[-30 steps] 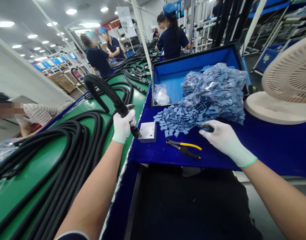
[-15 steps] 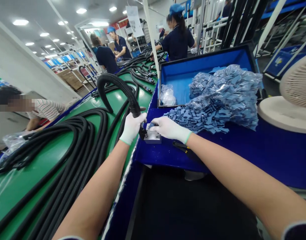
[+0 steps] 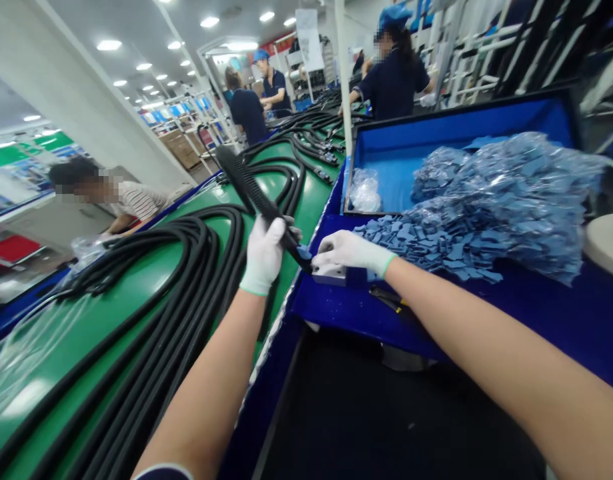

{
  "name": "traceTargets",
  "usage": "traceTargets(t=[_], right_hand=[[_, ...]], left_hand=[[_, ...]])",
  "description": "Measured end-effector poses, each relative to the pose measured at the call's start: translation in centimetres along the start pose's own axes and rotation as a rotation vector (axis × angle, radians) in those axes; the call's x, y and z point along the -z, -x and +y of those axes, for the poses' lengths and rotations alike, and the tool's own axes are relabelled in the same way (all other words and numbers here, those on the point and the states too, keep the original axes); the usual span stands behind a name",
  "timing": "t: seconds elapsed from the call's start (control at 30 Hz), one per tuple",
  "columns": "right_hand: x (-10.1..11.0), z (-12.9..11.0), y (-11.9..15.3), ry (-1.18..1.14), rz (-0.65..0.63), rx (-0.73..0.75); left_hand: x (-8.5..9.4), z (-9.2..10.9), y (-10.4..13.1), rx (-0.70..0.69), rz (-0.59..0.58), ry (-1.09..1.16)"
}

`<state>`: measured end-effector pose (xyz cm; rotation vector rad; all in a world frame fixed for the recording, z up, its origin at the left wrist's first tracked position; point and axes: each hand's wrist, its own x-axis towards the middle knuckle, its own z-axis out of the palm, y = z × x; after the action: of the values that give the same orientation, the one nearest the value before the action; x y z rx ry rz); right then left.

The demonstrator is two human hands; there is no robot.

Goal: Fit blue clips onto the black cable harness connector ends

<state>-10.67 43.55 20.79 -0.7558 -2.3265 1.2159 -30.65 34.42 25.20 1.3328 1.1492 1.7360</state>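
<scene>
My left hand (image 3: 263,259), in a white glove, is wrapped around the end of a black corrugated hose (image 3: 253,192). The hose slants from upper left down to the right, and a small blue plastic piece (image 3: 304,252) shows at its dark end fitting. That end is close to a small grey metal block (image 3: 331,277) on the blue table. My gloved right hand (image 3: 355,253) is over the block with fingers bent together; whatever they may pinch is hidden. Beside the right wrist lies a black and yellow hand tool (image 3: 386,298).
Loose blue plastic pieces (image 3: 436,247) and a filled clear bag (image 3: 526,193) lie before a blue bin (image 3: 391,143). Many black hoses (image 3: 186,287) cover the green table (image 3: 111,287) at left. A white post (image 3: 343,87) rises ahead. Several co-workers are nearby.
The view has turned left. My left hand has tilted the hose over, bringing its end fitting with the blue piece into sight. The right hand stays at the metal block.
</scene>
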Motion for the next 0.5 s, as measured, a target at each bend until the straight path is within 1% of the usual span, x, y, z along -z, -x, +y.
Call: traceTargets(t=[0.07, 0.13, 0.2, 0.27, 0.3, 0.37, 0.43, 0.5], right_hand=[[0.1, 0.1, 0.1, 0.011, -0.023, 0.028], [0.0, 0.4, 0.0, 0.037, -0.037, 0.035], [-0.3, 0.8, -0.4, 0.091, -0.052, 0.019], [-0.7, 1.1, -0.9, 0.173, -0.055, -0.004], [-1.0, 1.1, -1.2, 0.220, -0.052, -0.017], [-1.5, 1.2, -1.6, 0.306, -0.046, -0.043], [-1.9, 1.3, -1.8, 0.352, -0.041, -0.058], [-2.2, 1.5, -1.9, 0.356, -0.034, -0.058]], left_hand=[[4.6, 2.3, 3.0, 0.021, 0.140, 0.016], [9.9, 5.2, 7.3, 0.140, 0.212, -0.101], [14.8, 8.1, 12.4, 0.356, 0.222, -0.324], [18.5, 10.4, 17.4, 0.583, 0.210, -0.578], [19.9, 11.3, 19.7, 0.686, 0.184, -0.695], [21.6, 12.0, 23.6, 0.852, 0.095, -0.931], [22.5, 11.8, 26.7, 0.954, 0.037, -1.150], [22.8, 11.2, 29.3, 1.016, 0.062, -1.306]])
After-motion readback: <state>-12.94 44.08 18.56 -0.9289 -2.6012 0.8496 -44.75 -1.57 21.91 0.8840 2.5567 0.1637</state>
